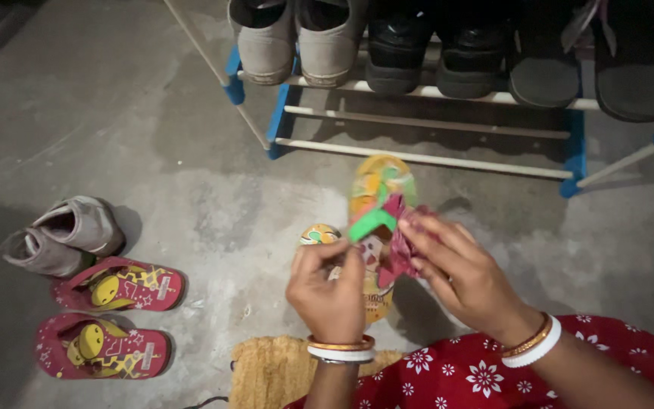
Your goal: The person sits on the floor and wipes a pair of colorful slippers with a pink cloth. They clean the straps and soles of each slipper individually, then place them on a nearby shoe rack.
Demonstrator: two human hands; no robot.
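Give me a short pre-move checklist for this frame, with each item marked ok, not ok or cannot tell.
1. Left hand has a grip on the small yellow sandal: ok, it pinches the heel end.
2. Right hand holds the red cloth against the sandal: ok.
3. Green strap intact: cannot tell, partly covered.
4. Sandal raised off the concrete floor: ok, its shadow falls below it.
5. Free rails on the shoe rack: ok, the lower rails are bare.
6. Red sandals and grey shoes lie apart from the hands: ok.
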